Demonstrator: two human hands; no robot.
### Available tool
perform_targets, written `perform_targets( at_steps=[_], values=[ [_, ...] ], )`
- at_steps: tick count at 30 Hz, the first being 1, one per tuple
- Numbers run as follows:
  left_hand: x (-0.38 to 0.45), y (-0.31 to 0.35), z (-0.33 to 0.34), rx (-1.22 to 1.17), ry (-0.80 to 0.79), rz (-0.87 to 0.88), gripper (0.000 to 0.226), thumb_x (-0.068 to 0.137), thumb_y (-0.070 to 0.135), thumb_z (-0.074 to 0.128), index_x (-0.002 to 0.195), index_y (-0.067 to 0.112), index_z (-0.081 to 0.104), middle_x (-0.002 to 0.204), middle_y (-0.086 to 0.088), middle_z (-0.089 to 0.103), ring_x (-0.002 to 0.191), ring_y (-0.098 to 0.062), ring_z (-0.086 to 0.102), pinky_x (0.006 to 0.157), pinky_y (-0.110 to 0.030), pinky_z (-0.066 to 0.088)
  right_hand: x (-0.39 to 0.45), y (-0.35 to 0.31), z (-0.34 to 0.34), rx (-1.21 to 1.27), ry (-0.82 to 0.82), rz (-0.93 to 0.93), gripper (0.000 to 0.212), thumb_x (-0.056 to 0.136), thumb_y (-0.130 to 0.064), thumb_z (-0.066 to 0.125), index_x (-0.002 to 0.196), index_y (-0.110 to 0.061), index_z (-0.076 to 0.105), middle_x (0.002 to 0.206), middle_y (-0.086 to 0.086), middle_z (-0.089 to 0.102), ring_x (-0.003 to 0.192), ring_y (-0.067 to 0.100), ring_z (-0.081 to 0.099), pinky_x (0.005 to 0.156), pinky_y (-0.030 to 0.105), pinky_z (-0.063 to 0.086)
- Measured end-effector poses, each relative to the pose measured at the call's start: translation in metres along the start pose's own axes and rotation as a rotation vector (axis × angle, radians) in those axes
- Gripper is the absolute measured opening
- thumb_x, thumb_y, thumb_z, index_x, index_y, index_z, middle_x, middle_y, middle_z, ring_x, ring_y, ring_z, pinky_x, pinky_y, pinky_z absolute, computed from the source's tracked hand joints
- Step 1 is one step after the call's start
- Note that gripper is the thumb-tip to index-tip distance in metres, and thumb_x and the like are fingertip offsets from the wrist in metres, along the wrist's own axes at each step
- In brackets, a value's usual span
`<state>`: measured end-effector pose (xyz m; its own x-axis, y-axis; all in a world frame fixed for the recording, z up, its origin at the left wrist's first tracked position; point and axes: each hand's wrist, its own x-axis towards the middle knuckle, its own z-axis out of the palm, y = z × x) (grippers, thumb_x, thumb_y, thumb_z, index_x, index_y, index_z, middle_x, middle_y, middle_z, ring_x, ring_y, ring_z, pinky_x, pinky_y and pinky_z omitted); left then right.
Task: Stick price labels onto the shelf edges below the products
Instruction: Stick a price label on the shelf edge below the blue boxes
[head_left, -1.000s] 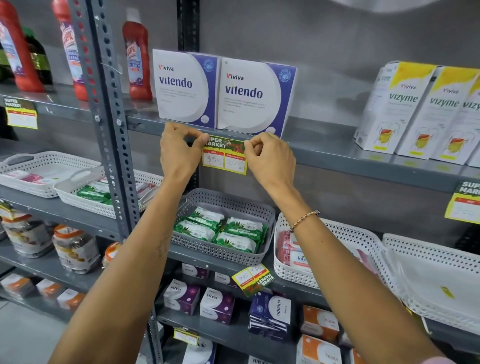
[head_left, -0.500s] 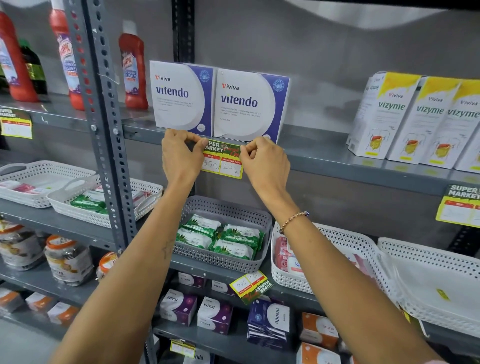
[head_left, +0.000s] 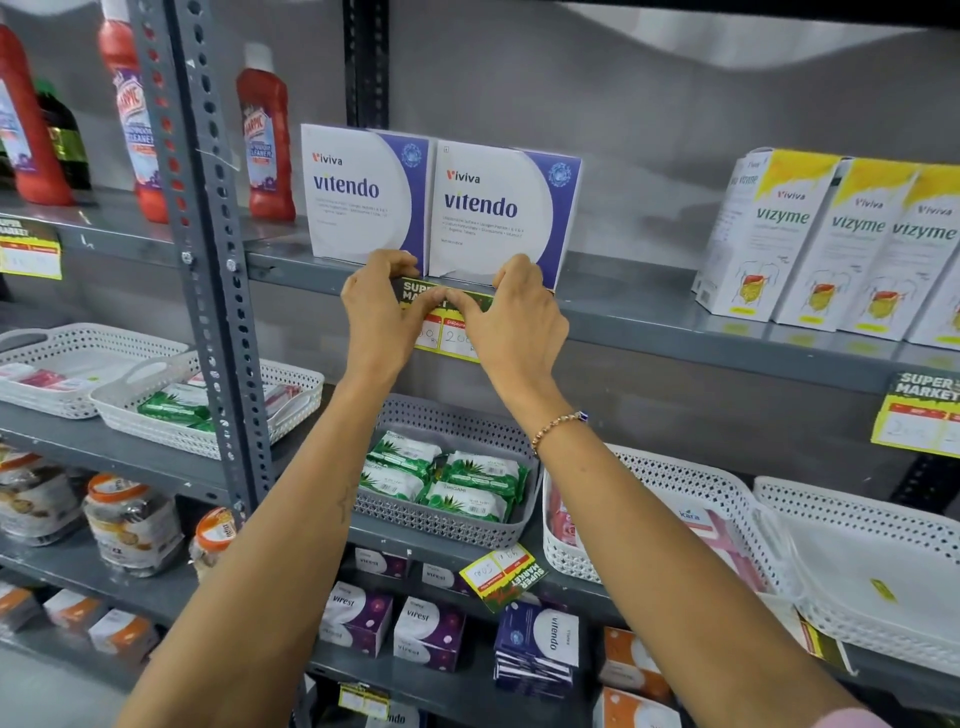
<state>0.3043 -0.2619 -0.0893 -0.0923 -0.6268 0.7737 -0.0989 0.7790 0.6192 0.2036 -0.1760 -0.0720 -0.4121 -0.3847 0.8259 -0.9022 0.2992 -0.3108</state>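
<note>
- The price label (head_left: 451, 332) lies against the front edge of the grey shelf (head_left: 675, 322), directly below the two white and purple Vitendo boxes (head_left: 498, 208).
- The left hand (head_left: 382, 317) presses on the left part of the label, thumb on its front and fingers curled over the shelf edge above.
- The right hand (head_left: 519, 322) presses on the right part in the same way; the two thumbs meet near the middle of the label.
- Both hands cover the label's sides; only the dark "SUPER MARKET" strip and the yellow price fields show between them.
- A bead bracelet (head_left: 558, 426) sits on the right wrist.
- Another price label (head_left: 917, 410) hangs on the same shelf edge far to the right, below the Vizyme boxes (head_left: 810, 239).
- One shelf lower, a grey basket (head_left: 457, 525) holds green packets.
</note>
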Motion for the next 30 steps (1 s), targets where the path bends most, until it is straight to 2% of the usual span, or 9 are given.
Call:
perform_targets(
  at_steps=[2, 4, 6, 11, 15, 17, 21, 27, 30],
  values=[
    [0.002, -0.001, -0.001, -0.03, 0.007, -0.008, 0.038, 0.073, 0.027, 0.079, 0.103, 0.015, 0.058, 0.097, 0.004, 0.065, 0.096, -0.019, 0.062, 0.095, -0.041, 0.048, 0.001, 0.0, 0.0, 0.009, 0.008, 0.009, 0.058, 0.076, -0.06, 0.062, 0.098, -0.01, 0.046, 0.092, 0.006, 0.061, 0.077, 0.027, 0.063, 0.05, 0.03, 0.036],
    [0.006, -0.002, -0.003, -0.054, -0.002, -0.03, 0.031, 0.071, 0.022, 0.08, 0.094, 0.014, 0.06, 0.096, 0.002, 0.067, 0.09, -0.012, 0.063, 0.087, -0.018, 0.049, 0.003, 0.001, -0.002, 0.047, 0.012, 0.029, 0.053, 0.075, -0.054, 0.067, 0.096, -0.01, 0.045, 0.09, 0.005, 0.062, 0.077, 0.027, 0.063, 0.051, 0.031, 0.037],
    [0.013, -0.005, -0.007, -0.065, -0.024, -0.055, 0.022, 0.072, 0.015, 0.079, 0.085, 0.012, 0.062, 0.093, -0.002, 0.069, 0.085, -0.003, 0.063, 0.075, -0.005, 0.046, 0.005, 0.004, -0.004, 0.082, -0.001, 0.035, 0.047, 0.076, -0.047, 0.07, 0.092, -0.012, 0.045, 0.087, 0.003, 0.063, 0.075, 0.026, 0.062, 0.051, 0.031, 0.036],
    [0.028, -0.01, -0.019, -0.055, -0.112, -0.073, 0.018, 0.077, -0.003, 0.069, 0.076, 0.013, 0.063, 0.083, -0.005, 0.07, 0.072, 0.013, 0.063, 0.067, -0.004, 0.048, 0.011, 0.013, -0.009, 0.162, -0.06, 0.095, 0.04, 0.076, -0.036, 0.074, 0.08, -0.018, 0.038, 0.074, -0.005, 0.052, 0.067, 0.02, 0.049, 0.053, 0.03, 0.032],
    [0.028, -0.006, -0.019, -0.06, -0.141, -0.066, 0.017, 0.077, 0.0, 0.071, 0.086, 0.01, 0.061, 0.09, -0.006, 0.069, 0.081, -0.006, 0.065, 0.076, -0.012, 0.052, 0.014, 0.013, -0.013, 0.193, -0.107, 0.121, 0.036, 0.075, -0.032, 0.074, 0.083, -0.018, 0.042, 0.076, -0.005, 0.054, 0.077, 0.024, 0.059, 0.056, 0.031, 0.036],
    [0.028, -0.004, -0.019, -0.076, -0.171, -0.062, 0.022, 0.077, 0.006, 0.074, 0.092, 0.011, 0.059, 0.09, -0.004, 0.067, 0.084, -0.011, 0.063, 0.081, -0.02, 0.054, 0.013, 0.008, -0.015, 0.169, -0.104, 0.091, 0.039, 0.076, -0.041, 0.072, 0.088, -0.015, 0.045, 0.079, -0.003, 0.059, 0.08, 0.026, 0.062, 0.056, 0.03, 0.034],
    [0.024, 0.001, -0.013, -0.023, -0.128, -0.062, 0.043, 0.064, 0.031, 0.085, 0.094, 0.013, 0.06, 0.082, 0.005, 0.063, 0.075, -0.003, 0.057, 0.066, -0.004, 0.045, 0.009, -0.005, -0.014, 0.045, -0.077, 0.04, 0.066, 0.069, -0.066, 0.065, 0.095, -0.008, 0.047, 0.089, 0.007, 0.068, 0.081, 0.028, 0.065, 0.053, 0.03, 0.035],
    [0.02, -0.005, -0.017, -0.06, -0.074, -0.068, 0.016, 0.076, 0.007, 0.074, 0.09, 0.009, 0.066, 0.094, -0.008, 0.072, 0.077, 0.0, 0.061, 0.07, -0.002, 0.046, 0.015, 0.004, -0.019, 0.141, -0.116, 0.111, 0.046, 0.073, -0.042, 0.075, 0.094, -0.011, 0.047, 0.084, 0.002, 0.063, 0.08, 0.025, 0.06, 0.056, 0.03, 0.035],
    [0.017, -0.006, -0.016, -0.061, -0.041, -0.091, 0.011, 0.081, 0.001, 0.067, 0.088, 0.009, 0.067, 0.096, -0.007, 0.072, 0.085, -0.005, 0.065, 0.073, -0.006, 0.05, 0.011, 0.011, -0.023, 0.214, -0.127, 0.07, 0.029, 0.08, -0.028, 0.07, 0.087, -0.014, 0.046, 0.078, 0.001, 0.059, 0.074, 0.023, 0.055, 0.056, 0.033, 0.039]
  ],
)
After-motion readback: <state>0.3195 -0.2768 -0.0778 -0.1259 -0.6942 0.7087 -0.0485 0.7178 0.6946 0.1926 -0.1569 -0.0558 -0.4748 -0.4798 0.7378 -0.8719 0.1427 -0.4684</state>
